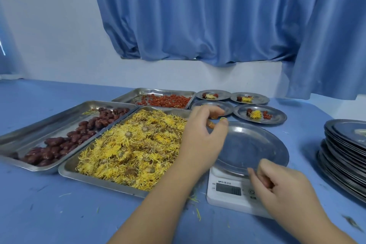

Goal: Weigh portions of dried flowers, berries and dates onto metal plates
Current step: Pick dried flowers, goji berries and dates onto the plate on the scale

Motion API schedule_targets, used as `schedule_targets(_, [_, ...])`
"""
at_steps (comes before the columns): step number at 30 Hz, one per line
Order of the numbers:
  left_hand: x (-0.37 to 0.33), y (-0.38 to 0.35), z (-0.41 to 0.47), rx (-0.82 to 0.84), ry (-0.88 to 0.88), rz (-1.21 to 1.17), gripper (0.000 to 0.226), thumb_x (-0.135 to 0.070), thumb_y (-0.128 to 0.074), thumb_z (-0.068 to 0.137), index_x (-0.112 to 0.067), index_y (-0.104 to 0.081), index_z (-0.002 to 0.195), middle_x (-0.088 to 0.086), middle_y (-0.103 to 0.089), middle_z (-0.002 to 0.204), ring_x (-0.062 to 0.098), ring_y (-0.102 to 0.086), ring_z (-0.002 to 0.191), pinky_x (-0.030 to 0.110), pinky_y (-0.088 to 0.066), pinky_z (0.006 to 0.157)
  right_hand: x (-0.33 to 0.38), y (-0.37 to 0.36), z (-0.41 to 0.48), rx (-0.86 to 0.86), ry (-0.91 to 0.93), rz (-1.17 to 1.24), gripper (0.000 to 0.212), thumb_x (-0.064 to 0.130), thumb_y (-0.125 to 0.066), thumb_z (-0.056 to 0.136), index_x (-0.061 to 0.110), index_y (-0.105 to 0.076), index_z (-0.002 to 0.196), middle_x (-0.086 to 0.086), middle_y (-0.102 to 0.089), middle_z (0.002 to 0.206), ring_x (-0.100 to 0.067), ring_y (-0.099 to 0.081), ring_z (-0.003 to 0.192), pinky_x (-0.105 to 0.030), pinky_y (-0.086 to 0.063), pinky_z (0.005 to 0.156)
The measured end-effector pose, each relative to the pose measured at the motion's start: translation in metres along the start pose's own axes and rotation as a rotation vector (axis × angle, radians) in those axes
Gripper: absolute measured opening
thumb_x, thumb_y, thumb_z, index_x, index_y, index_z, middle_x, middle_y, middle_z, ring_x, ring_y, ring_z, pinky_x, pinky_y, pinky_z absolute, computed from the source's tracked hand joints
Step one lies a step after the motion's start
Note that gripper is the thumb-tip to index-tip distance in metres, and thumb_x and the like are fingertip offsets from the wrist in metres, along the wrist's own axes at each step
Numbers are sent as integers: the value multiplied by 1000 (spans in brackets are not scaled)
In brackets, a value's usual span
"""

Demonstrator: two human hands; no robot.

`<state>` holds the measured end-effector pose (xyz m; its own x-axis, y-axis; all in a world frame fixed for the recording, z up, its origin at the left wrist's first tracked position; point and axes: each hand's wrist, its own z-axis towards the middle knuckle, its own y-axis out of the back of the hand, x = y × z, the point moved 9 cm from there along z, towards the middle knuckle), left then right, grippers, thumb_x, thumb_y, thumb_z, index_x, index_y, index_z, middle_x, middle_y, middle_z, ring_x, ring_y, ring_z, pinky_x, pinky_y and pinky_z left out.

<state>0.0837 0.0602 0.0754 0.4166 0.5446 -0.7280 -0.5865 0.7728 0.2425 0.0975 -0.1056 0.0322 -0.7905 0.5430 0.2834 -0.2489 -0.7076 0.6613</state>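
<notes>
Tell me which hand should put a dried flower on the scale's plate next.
Left: the left hand hovers between flower tray and plate, pinching a yellow bit; the right hand is farther.

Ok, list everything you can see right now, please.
dried flowers: one trayful, yellow, front centre
dates: one trayful, dark red, left
berries: one trayful, orange-red, back
small plates: four, steel, behind scale, three visibly portioned
empty plate: one, steel, on scale
scale: one, white, right of flowers
plate stack: one, steel, far right
curtain: blue, behind
table: blue
left hand: pinching berries at empty plate's rim
right hand: fingers curled, over scale
</notes>
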Motion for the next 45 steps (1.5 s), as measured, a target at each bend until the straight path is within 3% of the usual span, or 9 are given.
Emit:
schedule_targets(8, [40,104,28,277,218,794,9,-42,-53,85,-34,-56,83,-12,-63,90,8,-62,70,30,-50,60,2,-6,3,29,11,37,56,18,-71,78,27,-19,60,8,-22,45,-11,-29,41,-31,-36,42])
schedule_targets(14, [87,167,25,563,368,1250,17,-42,-61,87,-30,-61,99,-8,-57,102,8,-56,85,29,-48,75,2,-7,2,33,15,87,55,16,-70,79,25,-20,58,5,-26,45,-14,-31,46,-28,-33,49])
schedule_targets(19, [107,174,11,526,441,1149,28,-35,-64,88,-26,-61,114,-5,-62,104,13,-58,90,26,-42,72,-1,-8,1,50,-17,113,50,22,-65,80,24,-22,56,1,-32,46,-15,-35,46,-27,-31,47])
schedule_targets(26, [97,185,18,367,408,1016,16,-30,-58,89,-18,-65,81,3,-70,81,15,-61,70,27,-48,61,-10,-4,1,35,-80,139,48,22,-64,81,22,-23,56,-3,-35,49,-17,-33,45,-31,-34,43])
schedule_targets(33, [76,200,21,127,440,655,22,-28,-57,89,-14,-69,77,-9,-68,66,6,-50,50,22,-41,50,-10,-2,2,33,-101,151,47,23,-63,82,22,-24,55,-6,-40,52,-19,-37,47,-33,-36,44])
schedule_targets(35, [72,196,17,74,500,478,19,-29,-56,92,-21,-70,81,-9,-68,64,10,-59,59,25,-44,57,-11,0,2,28,-104,157,47,22,-63,82,21,-24,56,-4,-37,51,-18,-36,47,-32,-35,44])
schedule_targets(38, [61,162,14,143,493,338,18,-28,-54,95,-20,-70,92,-12,-68,62,13,-68,71,28,-48,62,-14,6,4,-6,-111,168,47,20,-63,83,19,-25,56,2,-33,49,-15,-33,46,-29,-30,44])
schedule_targets(42, [41,96,14,263,369,370,20,-32,-54,93,-17,-68,91,-15,-69,66,-6,-61,57,27,-46,63,-25,18,6,-90,-150,192,45,17,-63,82,18,-26,56,2,-34,51,-14,-32,47,-23,-28,45])
schedule_targets(45, [30,40,18,339,271,422,15,-31,-55,91,-22,-66,84,-16,-69,73,-9,-60,62,21,-41,59,-37,26,6,-158,-208,233,45,17,-64,82,17,-27,56,3,-35,52,-13,-33,49,-21,-29,47])
